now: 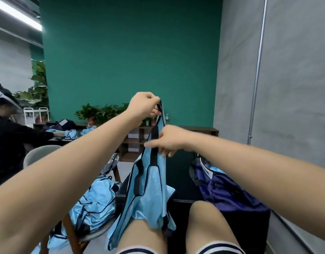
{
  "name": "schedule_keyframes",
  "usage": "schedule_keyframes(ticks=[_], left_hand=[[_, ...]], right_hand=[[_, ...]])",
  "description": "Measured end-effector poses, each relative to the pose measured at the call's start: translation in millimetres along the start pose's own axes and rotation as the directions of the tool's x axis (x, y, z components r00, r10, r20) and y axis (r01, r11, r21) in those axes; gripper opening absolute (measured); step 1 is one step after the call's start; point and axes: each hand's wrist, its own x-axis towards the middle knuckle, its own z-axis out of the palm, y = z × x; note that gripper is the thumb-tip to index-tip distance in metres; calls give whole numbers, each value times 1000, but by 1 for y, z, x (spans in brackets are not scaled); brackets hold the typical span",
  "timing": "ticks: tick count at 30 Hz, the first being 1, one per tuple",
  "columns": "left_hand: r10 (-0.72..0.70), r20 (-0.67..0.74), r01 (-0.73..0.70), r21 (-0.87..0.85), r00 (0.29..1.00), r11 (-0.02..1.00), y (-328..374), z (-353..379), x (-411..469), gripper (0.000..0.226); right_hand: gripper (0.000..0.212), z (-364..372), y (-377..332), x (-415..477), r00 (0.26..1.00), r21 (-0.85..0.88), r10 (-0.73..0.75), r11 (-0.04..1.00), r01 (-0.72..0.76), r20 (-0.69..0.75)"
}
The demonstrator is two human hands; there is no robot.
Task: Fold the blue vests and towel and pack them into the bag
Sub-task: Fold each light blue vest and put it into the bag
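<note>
Far to the left of the held vest, a person in a black top (6, 143) bends over another table. Nearer it, still to its left, a heap of shiny light-blue vests with dark piping (95, 200) lies on the seat of a grey-backed chair with wooden legs (39, 153). A grey checked cloth (111, 163) sits just behind the heap.

The left hand (142, 107) is raised, its fingers curled tight round the top of one shoulder strap. From it hangs the light-blue mesh vest with dark navy trim (150, 195), whose lower edge drapes over the person's bare thighs. Just below the left hand, the right hand (169, 140) pinches a dark strap of the same vest between thumb and curled fingers; the fingertips are blurred.

To the right of the vest, a dark blue-purple fabric bag (229, 193) stands open on the black table (180, 180), with light-blue cloth showing in its mouth.
</note>
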Motion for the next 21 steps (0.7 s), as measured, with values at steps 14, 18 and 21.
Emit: schedule_keyframes(ticks=[14, 18, 21], left_hand=[[-134, 272, 82, 195, 953, 977, -115, -22, -53, 19], [-233, 297, 150, 276, 926, 949, -173, -37, -83, 19], [-305, 341, 199, 313, 889, 929, -205, -43, -107, 21]], right_hand=[[23, 3, 18, 1, 996, 308, 85, 947, -85, 15], [24, -22, 22, 0, 992, 322, 109, 943, -83, -62], [25, -42, 25, -1, 985, 310, 105, 949, -59, -134]])
